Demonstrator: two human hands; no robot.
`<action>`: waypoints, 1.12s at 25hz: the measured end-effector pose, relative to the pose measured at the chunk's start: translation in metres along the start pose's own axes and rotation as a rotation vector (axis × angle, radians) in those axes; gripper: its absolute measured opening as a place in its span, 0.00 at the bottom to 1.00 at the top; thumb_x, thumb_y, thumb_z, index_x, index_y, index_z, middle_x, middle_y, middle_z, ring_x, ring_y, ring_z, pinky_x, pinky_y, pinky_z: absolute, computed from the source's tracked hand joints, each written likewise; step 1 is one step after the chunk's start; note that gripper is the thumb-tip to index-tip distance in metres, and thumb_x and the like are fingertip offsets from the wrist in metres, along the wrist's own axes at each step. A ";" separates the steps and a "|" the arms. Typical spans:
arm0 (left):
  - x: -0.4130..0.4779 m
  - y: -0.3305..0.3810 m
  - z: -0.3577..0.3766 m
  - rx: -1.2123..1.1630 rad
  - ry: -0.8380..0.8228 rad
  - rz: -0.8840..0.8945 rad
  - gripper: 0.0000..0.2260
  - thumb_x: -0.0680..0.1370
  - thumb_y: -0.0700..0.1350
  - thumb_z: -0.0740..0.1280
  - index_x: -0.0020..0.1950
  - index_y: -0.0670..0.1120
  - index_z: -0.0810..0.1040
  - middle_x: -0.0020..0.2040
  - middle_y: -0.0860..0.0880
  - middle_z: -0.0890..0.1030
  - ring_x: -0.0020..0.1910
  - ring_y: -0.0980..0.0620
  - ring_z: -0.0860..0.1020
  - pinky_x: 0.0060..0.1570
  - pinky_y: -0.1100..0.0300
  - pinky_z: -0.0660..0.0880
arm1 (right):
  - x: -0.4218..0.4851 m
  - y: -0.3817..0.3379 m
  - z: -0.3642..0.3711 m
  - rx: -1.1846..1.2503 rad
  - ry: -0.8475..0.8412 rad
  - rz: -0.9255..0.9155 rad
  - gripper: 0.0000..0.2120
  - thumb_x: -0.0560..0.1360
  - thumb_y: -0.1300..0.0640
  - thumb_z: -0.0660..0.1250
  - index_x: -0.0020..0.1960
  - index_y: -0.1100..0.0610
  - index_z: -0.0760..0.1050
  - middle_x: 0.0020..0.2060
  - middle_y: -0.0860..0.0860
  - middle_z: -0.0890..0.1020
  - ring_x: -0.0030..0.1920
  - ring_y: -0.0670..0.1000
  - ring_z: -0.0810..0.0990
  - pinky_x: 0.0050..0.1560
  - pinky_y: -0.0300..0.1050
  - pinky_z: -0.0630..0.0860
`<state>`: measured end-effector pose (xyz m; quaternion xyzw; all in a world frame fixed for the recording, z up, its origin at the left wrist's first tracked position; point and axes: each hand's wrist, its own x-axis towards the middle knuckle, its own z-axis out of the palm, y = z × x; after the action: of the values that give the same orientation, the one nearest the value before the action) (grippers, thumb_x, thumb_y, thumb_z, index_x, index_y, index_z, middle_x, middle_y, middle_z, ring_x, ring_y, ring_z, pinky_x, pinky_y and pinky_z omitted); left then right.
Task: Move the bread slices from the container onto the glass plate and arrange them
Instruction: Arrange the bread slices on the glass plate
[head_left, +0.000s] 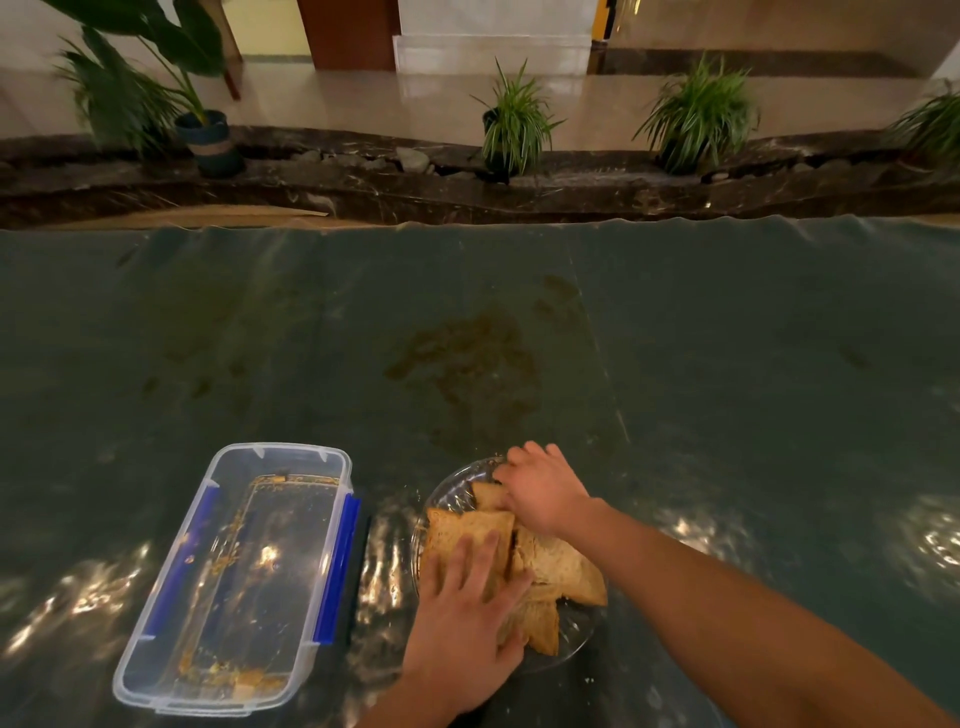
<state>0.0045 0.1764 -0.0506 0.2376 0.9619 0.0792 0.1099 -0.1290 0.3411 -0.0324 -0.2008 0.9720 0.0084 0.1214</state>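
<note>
Several brown bread slices (558, 564) lie overlapping on the round glass plate (448, 493) near the table's front edge. My left hand (467, 629) rests flat on the near slices with its fingers spread. At the plate's far side, my right hand (543, 491) has its fingers curled on the far slice (488, 494). The clear plastic container (236, 577) with blue side clips stands to the left of the plate and holds only crumbs.
The table is covered with a dark green plastic sheet (519, 322), stained in the middle and shiny with reflections. Beyond its far edge runs a dark stone ledge with potted plants (514, 122).
</note>
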 end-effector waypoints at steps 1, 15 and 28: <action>-0.001 0.000 0.000 0.007 0.001 0.008 0.26 0.74 0.65 0.54 0.73 0.67 0.55 0.80 0.48 0.45 0.77 0.39 0.45 0.71 0.32 0.46 | 0.000 0.001 0.003 0.059 -0.016 0.033 0.12 0.77 0.50 0.61 0.57 0.52 0.77 0.54 0.54 0.75 0.58 0.58 0.72 0.57 0.55 0.68; 0.003 0.006 -0.001 -0.019 -0.020 -0.051 0.27 0.73 0.64 0.55 0.72 0.66 0.57 0.80 0.48 0.47 0.77 0.39 0.47 0.71 0.32 0.47 | 0.007 0.005 0.023 0.522 0.059 0.334 0.09 0.77 0.51 0.66 0.52 0.55 0.80 0.51 0.53 0.75 0.53 0.57 0.77 0.54 0.50 0.75; -0.024 -0.036 -0.014 -0.235 0.072 -0.128 0.28 0.74 0.63 0.60 0.74 0.61 0.60 0.78 0.52 0.56 0.76 0.49 0.53 0.73 0.44 0.58 | -0.143 -0.002 0.034 0.616 0.394 0.593 0.13 0.73 0.57 0.71 0.58 0.55 0.79 0.50 0.48 0.80 0.53 0.52 0.75 0.53 0.42 0.70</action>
<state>0.0062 0.1316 -0.0407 0.1584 0.9624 0.1928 0.1073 0.0066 0.3966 -0.0312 0.1334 0.9492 -0.2842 -0.0192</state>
